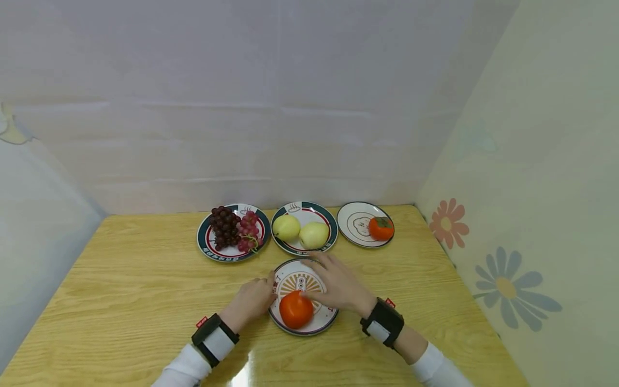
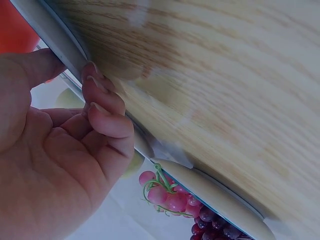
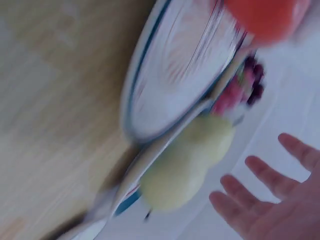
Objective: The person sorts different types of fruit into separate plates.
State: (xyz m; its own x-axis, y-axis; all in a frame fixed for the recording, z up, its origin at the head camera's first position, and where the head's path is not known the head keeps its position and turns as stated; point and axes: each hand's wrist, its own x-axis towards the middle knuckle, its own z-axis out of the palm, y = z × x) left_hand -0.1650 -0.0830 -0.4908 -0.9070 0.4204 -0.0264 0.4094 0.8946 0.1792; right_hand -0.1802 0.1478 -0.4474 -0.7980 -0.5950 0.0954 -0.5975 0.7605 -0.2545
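A smooth round orange-red fruit (image 1: 296, 310) lies on the front plate (image 1: 321, 322), which is white with a dark rim and a sunburst print. My left hand (image 1: 251, 302) pinches this plate's left edge. In the left wrist view, the thumb (image 2: 44, 66) is at the rim and the curled fingers (image 2: 107, 107) reach beneath it. Over the plate's right side hovers my right hand (image 1: 340, 285), fingers spread and thumb beside the fruit in the head view. The right wrist view shows its palm facing up the plate with straight fingers (image 3: 265, 185) and nothing in them.
Along the back of the wooden table (image 1: 145, 290) stand a plate with dark grapes (image 1: 224, 226) and pink grapes (image 1: 249, 231), a plate with two yellow-green pears (image 1: 314, 235), and a smaller plate (image 1: 354, 217) with a leafy-topped persimmon (image 1: 381, 229). Cloth-covered walls (image 1: 251, 161) enclose the back and sides.
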